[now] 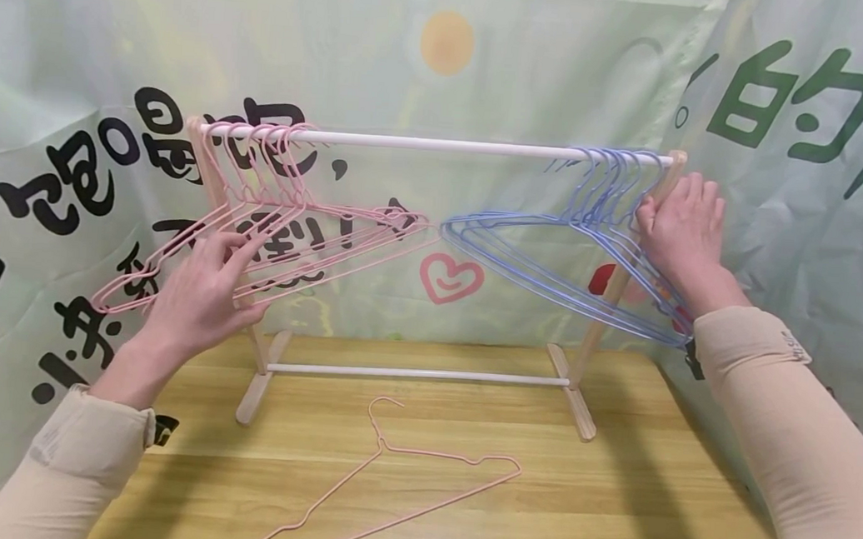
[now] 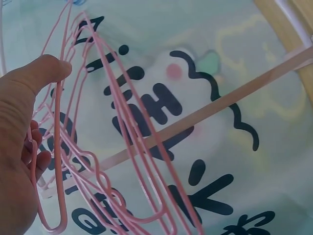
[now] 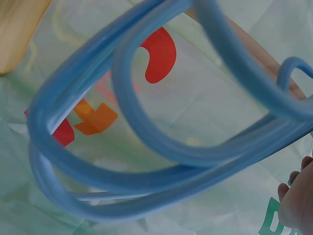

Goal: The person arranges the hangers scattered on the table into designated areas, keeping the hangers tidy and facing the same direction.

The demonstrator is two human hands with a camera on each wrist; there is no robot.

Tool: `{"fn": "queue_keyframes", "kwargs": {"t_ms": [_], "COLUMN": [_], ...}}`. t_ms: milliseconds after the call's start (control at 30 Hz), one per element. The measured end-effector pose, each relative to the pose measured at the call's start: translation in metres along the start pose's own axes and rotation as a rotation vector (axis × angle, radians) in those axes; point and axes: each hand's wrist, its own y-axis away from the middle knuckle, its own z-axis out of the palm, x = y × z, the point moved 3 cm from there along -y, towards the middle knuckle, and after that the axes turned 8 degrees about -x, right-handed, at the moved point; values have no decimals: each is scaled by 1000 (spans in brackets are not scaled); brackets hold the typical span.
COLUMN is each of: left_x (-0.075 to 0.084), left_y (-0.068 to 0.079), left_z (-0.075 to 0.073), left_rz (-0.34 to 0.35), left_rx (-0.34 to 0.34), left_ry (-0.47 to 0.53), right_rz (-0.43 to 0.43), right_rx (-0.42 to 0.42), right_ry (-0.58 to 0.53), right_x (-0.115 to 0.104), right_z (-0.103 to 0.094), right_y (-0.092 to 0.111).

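Observation:
Several pink clothes hangers (image 1: 345,211) hang at the left end of the rack's white rod (image 1: 440,145). My left hand (image 1: 204,295) pinches one of them; in the left wrist view the thumb (image 2: 49,71) lies over the wire of this pink hanger (image 2: 58,147), with fingers curled behind. Several blue hangers (image 1: 518,219) hang at the right end. Beside them my right hand (image 1: 682,237) grips the rack's right wooden upright (image 1: 614,286) near its top, thumb on the left side. The right wrist view has blue hanger ends (image 3: 122,178) up close, hiding part of the upright.
One pink hanger (image 1: 389,450) lies flat on the wooden table (image 1: 459,522), in front of the rack's lower white bar (image 1: 417,374). The rack stands on wooden feet (image 1: 572,405). A printed cloth (image 1: 565,78) hangs behind and at the sides.

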Motion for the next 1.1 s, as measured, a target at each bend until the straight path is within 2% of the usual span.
{"fn": "queue_keyframes", "kwargs": {"t_ms": [200, 433, 867, 1100], "left_x": [-2, -4, 0, 1], "left_y": [3, 7, 13, 18], "left_z": [7, 15, 33, 41], "left_rz": [2, 44, -30, -63], "left_rx": [5, 77, 207, 238], "left_ry": [5, -5, -85, -45], "right_rz": [2, 5, 8, 12], "right_rx": [0, -4, -8, -11], "right_ry": [-4, -2, 2, -2], "right_x": [0, 1, 1, 1], "right_z": [0, 1, 2, 1], "right_y": [1, 0, 0, -1]}}
